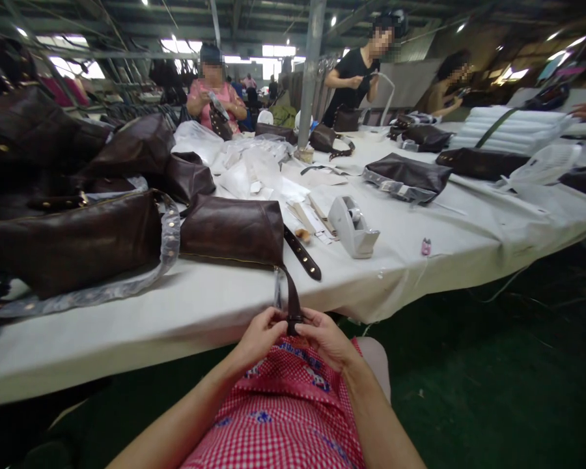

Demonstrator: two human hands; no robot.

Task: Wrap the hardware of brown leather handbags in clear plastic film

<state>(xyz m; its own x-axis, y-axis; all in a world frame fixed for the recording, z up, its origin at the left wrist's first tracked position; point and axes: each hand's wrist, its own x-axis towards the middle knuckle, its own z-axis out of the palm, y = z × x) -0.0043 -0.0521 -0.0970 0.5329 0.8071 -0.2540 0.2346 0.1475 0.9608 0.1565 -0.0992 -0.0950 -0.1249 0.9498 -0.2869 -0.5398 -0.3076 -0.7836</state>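
Observation:
Just over the near table edge, my left hand (264,332) and my right hand (323,335) pinch a dark brown leather strap (293,296) from its two sides. The strap runs down from the corner of a brown leather handbag (234,228) lying on the table. Both thumbs press at a narrow band or buckle on the strap, too small to make out. A second strap end with brass studs (301,253) sticks out from the bag's right side. To the left lies another brown bag (78,244), its studded strap (170,234) wrapped in clear plastic.
A white tape dispenser (354,228) stands right of the bag, with paper strips beside it. More bags (407,176), crumpled plastic (254,163) and a white stack (508,130) cover parts of the table (469,251). A metal post (312,71) rises behind. Several people work across the table.

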